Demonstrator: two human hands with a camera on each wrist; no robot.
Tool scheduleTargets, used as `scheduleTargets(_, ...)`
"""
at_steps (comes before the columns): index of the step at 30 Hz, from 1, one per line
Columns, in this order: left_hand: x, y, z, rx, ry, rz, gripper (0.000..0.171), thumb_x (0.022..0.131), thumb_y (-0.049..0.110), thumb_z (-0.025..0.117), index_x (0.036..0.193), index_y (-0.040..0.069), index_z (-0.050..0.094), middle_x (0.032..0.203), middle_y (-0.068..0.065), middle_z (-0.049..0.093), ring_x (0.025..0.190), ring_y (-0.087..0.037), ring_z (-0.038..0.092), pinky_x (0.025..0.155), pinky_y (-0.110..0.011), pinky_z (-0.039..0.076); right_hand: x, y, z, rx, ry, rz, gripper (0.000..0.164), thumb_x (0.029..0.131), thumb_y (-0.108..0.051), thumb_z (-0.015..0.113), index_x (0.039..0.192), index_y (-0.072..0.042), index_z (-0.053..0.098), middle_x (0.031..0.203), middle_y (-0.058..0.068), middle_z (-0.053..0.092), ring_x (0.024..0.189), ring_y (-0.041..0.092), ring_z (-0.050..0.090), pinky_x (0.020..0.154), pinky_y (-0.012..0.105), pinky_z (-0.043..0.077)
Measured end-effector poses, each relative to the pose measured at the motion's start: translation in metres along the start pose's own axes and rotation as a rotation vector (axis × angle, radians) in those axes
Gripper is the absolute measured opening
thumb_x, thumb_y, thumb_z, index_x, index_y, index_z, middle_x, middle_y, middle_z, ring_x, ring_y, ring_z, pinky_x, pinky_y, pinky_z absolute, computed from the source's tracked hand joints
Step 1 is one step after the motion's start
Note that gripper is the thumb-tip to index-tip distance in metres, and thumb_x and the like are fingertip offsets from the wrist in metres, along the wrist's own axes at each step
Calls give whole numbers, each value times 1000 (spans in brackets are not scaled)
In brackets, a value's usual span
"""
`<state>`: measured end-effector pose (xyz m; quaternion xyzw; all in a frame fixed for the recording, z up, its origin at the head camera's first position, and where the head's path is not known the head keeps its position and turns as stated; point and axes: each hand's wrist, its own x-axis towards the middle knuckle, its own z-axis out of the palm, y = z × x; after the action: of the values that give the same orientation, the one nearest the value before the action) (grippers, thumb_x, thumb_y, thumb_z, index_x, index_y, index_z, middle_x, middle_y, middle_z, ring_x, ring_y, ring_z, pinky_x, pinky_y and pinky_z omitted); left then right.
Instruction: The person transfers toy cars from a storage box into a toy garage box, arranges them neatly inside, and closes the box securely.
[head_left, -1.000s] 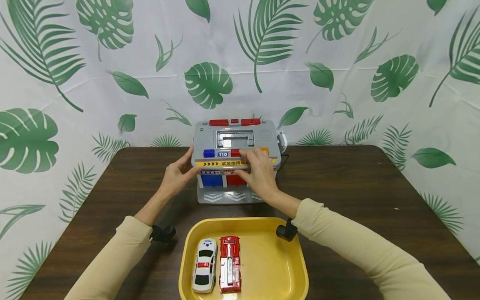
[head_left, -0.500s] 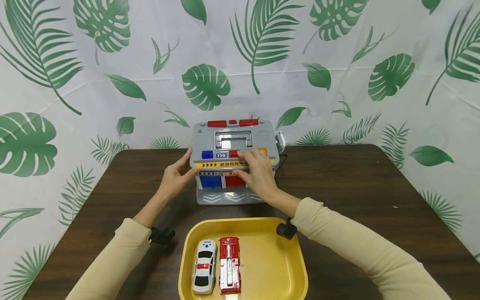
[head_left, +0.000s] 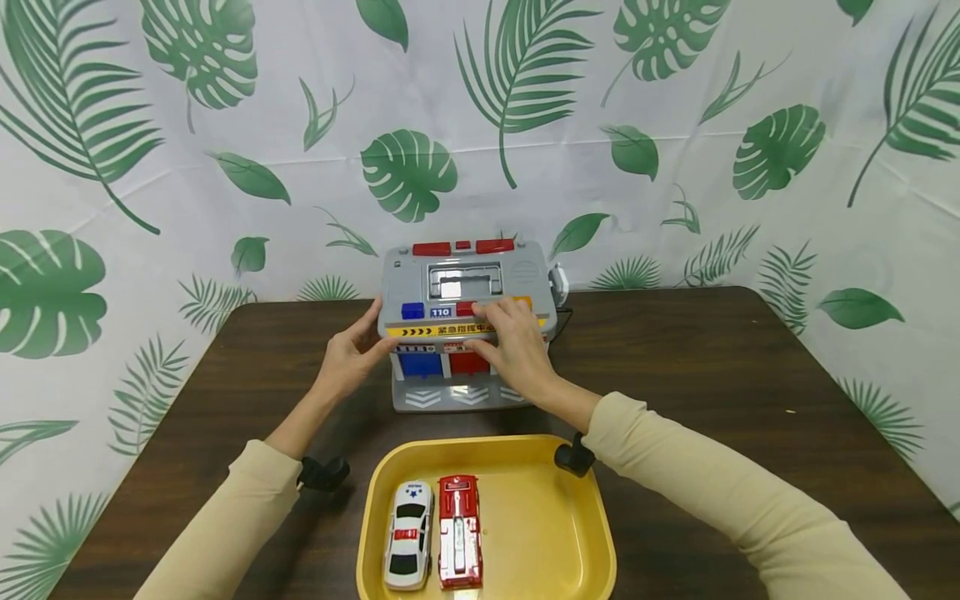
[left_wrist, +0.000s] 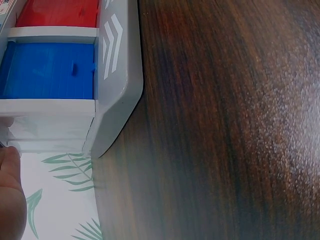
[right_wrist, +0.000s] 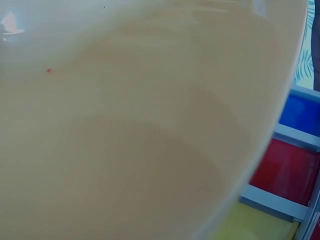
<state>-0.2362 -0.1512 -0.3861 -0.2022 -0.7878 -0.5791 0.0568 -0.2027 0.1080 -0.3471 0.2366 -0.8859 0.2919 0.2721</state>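
Observation:
A grey toy garage (head_left: 432, 397) stands at the back middle of the table, with a blue door (left_wrist: 47, 70) and a red door (right_wrist: 286, 170), both down. My left hand (head_left: 347, 358) holds its left front corner, the thumb on the front edge and the fingers along the side. The right hand (head_left: 517, 346) rests its fingers on the roof at a red button (head_left: 465, 308); its thumb lies under the roof's front edge. Beside that red button are a blue button (head_left: 412, 311) and an orange button (head_left: 522, 301), partly covered by the fingers.
Nearer me, a yellow tray (head_left: 547, 517) holds a white police car (head_left: 407, 533) and a red fire engine (head_left: 459, 529). A leaf-print cloth (head_left: 315, 192) hangs behind the dark wooden table (head_left: 690, 367). A pale curved surface, unidentified, fills most of the right wrist view.
The head view has shifted slightly. Both hands keep their places on the toy garage, and the police car and fire engine have not moved in the tray.

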Motion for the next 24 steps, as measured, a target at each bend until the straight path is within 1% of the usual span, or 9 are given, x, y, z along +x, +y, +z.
scheduleTargets(2,0,0,0,-2,1,-1,68,91,12,61,148,14,25,142,-16,44,115,-29,55,86,-11,48,0,0,0,-3,-7,1,44,76,-19,79,115,-3,65,102,9,62,94,24,49,82,38,41)
scheduleTargets(5,-4,13,1,8,0,-7,67,91,9,61,148,7,25,142,-20,43,114,-27,55,86,-10,47,0,0,0,-4,-14,-3,44,76,-19,79,114,-3,65,102,9,62,94,24,49,82,37,42)
scheduleTargets(8,-5,12,1,16,4,-4,67,91,11,61,148,7,25,143,-19,42,116,-27,55,88,-11,47,0,-1,-1,-4,-22,-9,44,76,-20,79,114,-3,65,103,9,62,93,24,48,82,37,41)
scheduleTargets(9,-5,11,1,20,6,1,67,91,12,61,148,7,25,143,-19,42,117,-27,55,88,-11,47,0,-1,-2,-4,-28,-9,43,76,-21,79,113,-3,65,103,9,62,93,23,48,81,37,41)
scheduleTargets(12,-2,-3,0,10,9,17,68,91,14,62,148,13,25,144,-15,41,120,-31,52,89,-12,47,0,-2,-3,-3,-45,-1,43,77,-21,78,113,-3,65,104,9,62,94,23,48,82,36,41)
scheduleTargets(15,-2,-2,1,1,5,17,67,91,12,61,148,13,25,144,-16,41,120,-31,52,88,-11,47,1,-2,-4,-11,-57,11,43,77,-22,78,114,-3,65,105,9,63,95,24,48,84,36,42)
scheduleTargets(17,-2,2,1,-6,1,11,67,91,11,61,148,12,25,144,-16,41,120,-31,52,88,-11,47,0,-2,-4,-19,-55,13,44,77,-22,78,115,-3,65,106,10,63,96,24,49,85,37,43)
scheduleTargets(21,-6,16,2,9,-6,5,67,91,9,60,148,5,24,143,-21,41,118,-35,52,88,-11,47,-1,-1,-3,-21,-53,12,45,77,-22,78,116,-3,64,106,10,62,97,24,49,87,37,43)
scheduleTargets(24,-8,21,2,18,-7,15,67,91,8,60,147,3,24,141,-23,42,116,-37,53,87,-12,48,-2,-1,-2,-17,-49,10,45,77,-21,78,116,-2,64,106,10,62,97,24,49,87,37,43)
